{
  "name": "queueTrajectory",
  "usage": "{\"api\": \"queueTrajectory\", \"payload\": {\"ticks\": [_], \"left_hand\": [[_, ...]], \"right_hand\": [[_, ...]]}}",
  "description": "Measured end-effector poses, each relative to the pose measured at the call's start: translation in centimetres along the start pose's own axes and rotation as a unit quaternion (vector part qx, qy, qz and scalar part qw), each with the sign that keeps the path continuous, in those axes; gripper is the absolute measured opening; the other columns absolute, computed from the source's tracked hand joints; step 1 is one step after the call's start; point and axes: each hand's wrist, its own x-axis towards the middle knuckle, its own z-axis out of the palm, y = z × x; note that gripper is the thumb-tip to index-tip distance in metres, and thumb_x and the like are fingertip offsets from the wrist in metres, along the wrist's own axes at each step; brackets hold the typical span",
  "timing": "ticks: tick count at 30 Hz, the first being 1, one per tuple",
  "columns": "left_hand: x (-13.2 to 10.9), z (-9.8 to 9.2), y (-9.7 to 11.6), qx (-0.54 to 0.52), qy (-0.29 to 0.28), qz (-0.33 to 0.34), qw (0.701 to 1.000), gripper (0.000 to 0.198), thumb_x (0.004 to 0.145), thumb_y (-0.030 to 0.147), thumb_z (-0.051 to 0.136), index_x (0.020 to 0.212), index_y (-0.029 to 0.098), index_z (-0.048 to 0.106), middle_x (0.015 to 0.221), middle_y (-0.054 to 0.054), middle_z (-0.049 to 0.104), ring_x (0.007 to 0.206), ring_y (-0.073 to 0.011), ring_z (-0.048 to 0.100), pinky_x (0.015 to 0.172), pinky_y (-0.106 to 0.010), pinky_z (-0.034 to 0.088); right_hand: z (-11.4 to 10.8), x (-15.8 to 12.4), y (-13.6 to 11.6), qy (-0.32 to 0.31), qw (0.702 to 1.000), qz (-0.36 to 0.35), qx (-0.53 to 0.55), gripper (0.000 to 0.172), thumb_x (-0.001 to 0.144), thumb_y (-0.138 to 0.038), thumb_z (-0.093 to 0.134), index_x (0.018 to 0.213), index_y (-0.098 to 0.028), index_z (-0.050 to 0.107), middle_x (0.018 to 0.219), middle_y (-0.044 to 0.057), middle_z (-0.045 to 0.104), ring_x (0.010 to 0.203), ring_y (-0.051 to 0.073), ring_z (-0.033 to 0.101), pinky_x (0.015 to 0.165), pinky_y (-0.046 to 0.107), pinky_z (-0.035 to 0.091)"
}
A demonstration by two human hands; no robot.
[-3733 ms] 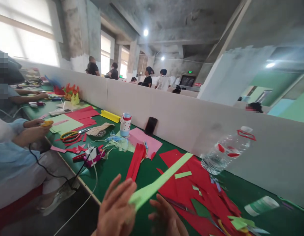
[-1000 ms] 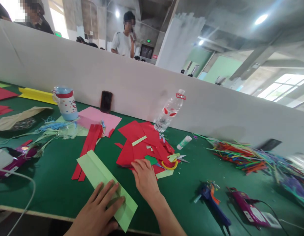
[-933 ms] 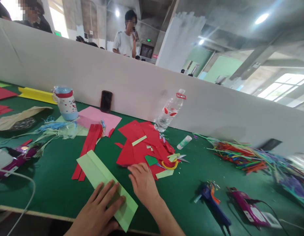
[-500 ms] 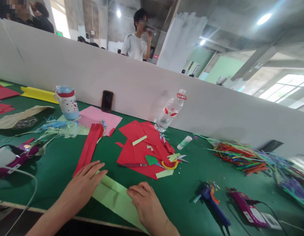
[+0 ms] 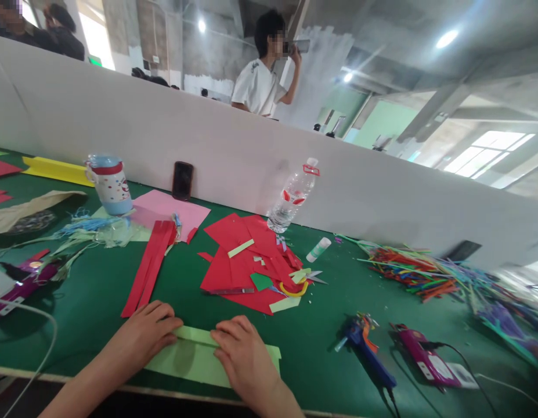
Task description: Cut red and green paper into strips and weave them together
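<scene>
A folded strip of light green paper [image 5: 194, 355] lies flat near the front edge of the green table [image 5: 321, 348]. My left hand [image 5: 143, 337] rests on its left end with the fingers curled down onto the upper fold. My right hand [image 5: 242, 355] presses on its right half, fingers bent and held together over the fold. Neither hand lifts the paper; both pin it to the table.
Beyond the hands lie red paper strips [image 5: 149, 267], a pile of red sheets and scraps [image 5: 246, 258] with yellow-handled scissors [image 5: 295, 287], a water bottle [image 5: 291, 196], a glue stick [image 5: 318, 249], a mug [image 5: 109, 184], glue guns [image 5: 368, 351] and coloured sticks [image 5: 416, 270]. A person stands behind the white partition [image 5: 382, 191].
The green paper has turned from slanting to lying along the table's front edge. My right hand left the red pile and came onto the paper; both hands now press its fold.
</scene>
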Motion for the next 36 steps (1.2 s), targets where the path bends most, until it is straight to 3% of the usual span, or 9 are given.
{"api": "queueTrajectory", "payload": {"ticks": [8,13,18,21,26,31,36], "left_hand": [[0.4,0.3,-0.2,0.011,0.024,0.005,1.000,0.025,0.083,0.007,0.065,0.096,0.029,0.069,0.088,0.004,0.064,0.087,-0.0157,0.059,0.083,-0.028,0.043],[0.0,0.4,-0.2,0.034,0.056,0.014,0.998,0.029,0.087,0.008,0.059,0.105,0.029,0.068,0.093,0.003,0.068,0.090,-0.0152,0.062,0.085,-0.028,0.046],[-2.2,1.1,1.1,0.084,0.117,0.002,0.990,0.048,0.085,0.001,0.044,0.116,0.028,0.065,0.117,-0.005,0.068,0.109,-0.0230,0.061,0.096,-0.039,0.044],[-4.0,1.8,2.1,0.124,0.155,0.014,0.980,0.050,0.082,0.001,0.042,0.119,0.026,0.065,0.118,-0.005,0.068,0.112,-0.0231,0.060,0.100,-0.037,0.044],[-5.4,2.6,2.1,0.179,0.121,0.050,0.975,0.063,0.073,0.005,0.046,0.132,0.024,0.058,0.131,0.001,0.067,0.115,-0.0195,0.060,0.100,-0.030,0.046],[-5.7,3.4,1.8,0.211,0.096,0.049,0.972,0.064,0.070,0.004,0.046,0.129,0.025,0.060,0.137,0.002,0.064,0.121,-0.0212,0.058,0.101,-0.034,0.047],[-5.1,2.4,2.3,0.193,0.117,0.020,0.974,0.060,0.073,0.006,0.048,0.128,0.025,0.061,0.128,-0.001,0.068,0.118,-0.0226,0.060,0.101,-0.035,0.046]], "right_hand": [[3.0,2.4,-1.3,0.036,0.999,0.012,0.011,0.022,0.092,-0.021,0.065,0.113,-0.024,0.068,0.099,0.003,0.068,0.092,0.021,0.058,0.089,0.036,0.048],[3.7,2.1,-1.1,0.069,0.997,0.029,0.027,0.022,0.092,-0.020,0.065,0.112,-0.027,0.070,0.096,0.003,0.066,0.089,0.020,0.056,0.083,0.033,0.048],[3.8,2.0,-1.2,0.076,0.996,0.031,0.038,0.026,0.089,-0.014,0.065,0.112,-0.026,0.070,0.097,0.003,0.066,0.089,0.020,0.055,0.083,0.034,0.048],[3.9,2.0,-1.2,0.088,0.994,0.031,0.050,0.024,0.089,-0.015,0.065,0.110,-0.026,0.070,0.096,0.003,0.066,0.088,0.021,0.055,0.080,0.034,0.048],[4.2,1.9,-1.1,0.091,0.994,0.038,0.054,0.028,0.089,-0.013,0.065,0.112,-0.027,0.069,0.099,0.003,0.067,0.089,0.021,0.055,0.081,0.034,0.048],[4.0,1.9,-1.2,0.087,0.994,0.040,0.052,0.027,0.089,-0.014,0.064,0.112,-0.027,0.069,0.099,0.003,0.066,0.090,0.021,0.055,0.082,0.034,0.049],[3.8,1.9,-1.3,0.077,0.996,0.038,0.038,0.027,0.090,-0.015,0.065,0.113,-0.027,0.069,0.099,0.003,0.066,0.091,0.021,0.056,0.082,0.034,0.049]]}}
